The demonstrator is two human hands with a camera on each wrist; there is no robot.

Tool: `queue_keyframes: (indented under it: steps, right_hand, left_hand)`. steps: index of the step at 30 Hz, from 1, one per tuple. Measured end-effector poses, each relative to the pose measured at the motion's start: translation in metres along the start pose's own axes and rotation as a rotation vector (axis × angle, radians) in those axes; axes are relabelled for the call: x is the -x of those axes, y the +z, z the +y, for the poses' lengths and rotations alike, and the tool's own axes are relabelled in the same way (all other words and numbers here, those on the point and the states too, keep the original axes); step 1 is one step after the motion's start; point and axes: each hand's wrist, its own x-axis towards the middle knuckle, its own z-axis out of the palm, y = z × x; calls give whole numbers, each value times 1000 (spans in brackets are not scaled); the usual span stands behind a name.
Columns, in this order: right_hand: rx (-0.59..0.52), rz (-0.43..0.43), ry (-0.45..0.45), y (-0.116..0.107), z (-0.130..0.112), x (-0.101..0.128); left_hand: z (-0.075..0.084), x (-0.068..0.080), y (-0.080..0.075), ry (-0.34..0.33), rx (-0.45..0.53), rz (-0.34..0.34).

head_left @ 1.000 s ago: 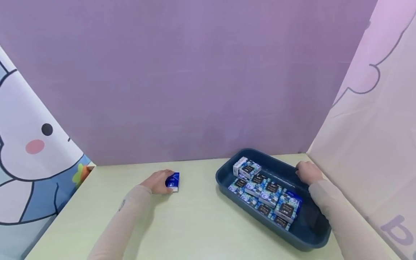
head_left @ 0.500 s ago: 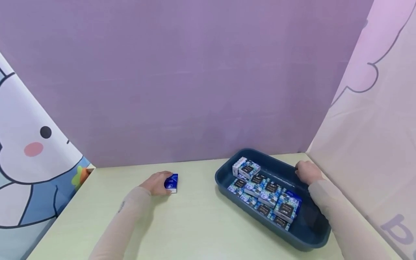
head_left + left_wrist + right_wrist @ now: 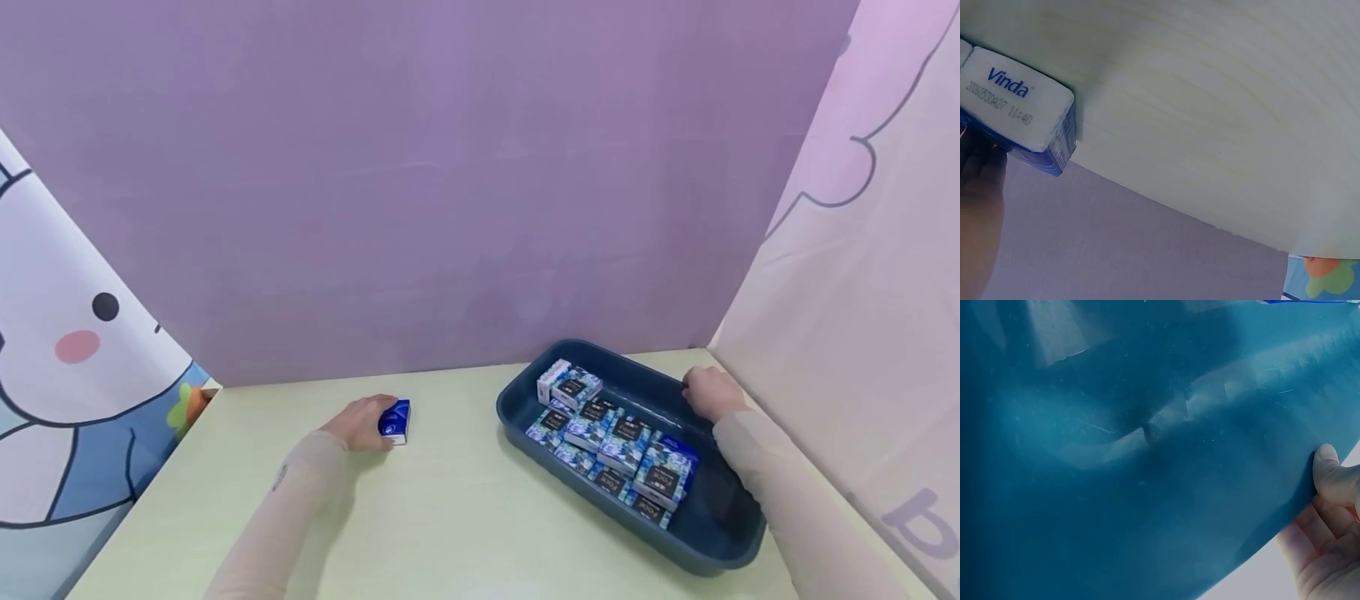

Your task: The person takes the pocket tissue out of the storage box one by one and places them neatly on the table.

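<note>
My left hand (image 3: 362,423) grips a small blue-and-white tissue pack (image 3: 396,422) on the left half of the table, thumb at its near end and fingers at the far end. Up close in the left wrist view, the white end of this pack (image 3: 1013,100) reads "Vinda". On the right, my right hand (image 3: 712,394) holds the far right rim of a dark blue plastic tub (image 3: 723,521). Thumb inside and fingers outside, that hand (image 3: 1332,531) pinches the wall in the right wrist view. Several flower-patterned tissue packs (image 3: 663,477) lie in the tub, some stacked on others.
The pale wooden table (image 3: 442,517) runs back to a purple wall (image 3: 465,208). A cartoon-printed panel (image 3: 67,383) stands at the left, and a white-and-pink sheet (image 3: 862,333) rises close to the right arm. The tub sits slantwise near the table's right side.
</note>
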Motion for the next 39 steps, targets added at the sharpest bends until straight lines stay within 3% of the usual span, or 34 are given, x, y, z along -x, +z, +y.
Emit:
queue_keyframes:
  steps: [12, 19, 25, 32, 39]
  right_hand:
    - [9, 31, -22, 2, 3, -2]
    - [6, 41, -15, 5, 3, -3]
    - [0, 41, -12, 4, 3, -1]
    - [-9, 13, 2, 2, 2, 1]
    - [-13, 0, 14, 0, 1, 1]
  left_hand:
    - [3, 1, -1, 17, -29, -32]
    - [12, 1, -9, 78, -41, -5]
    - [41, -2, -24, 115, -51, 11]
    - [82, -17, -34, 279, -109, 107]
    - [135, -37, -34, 356, -85, 55]
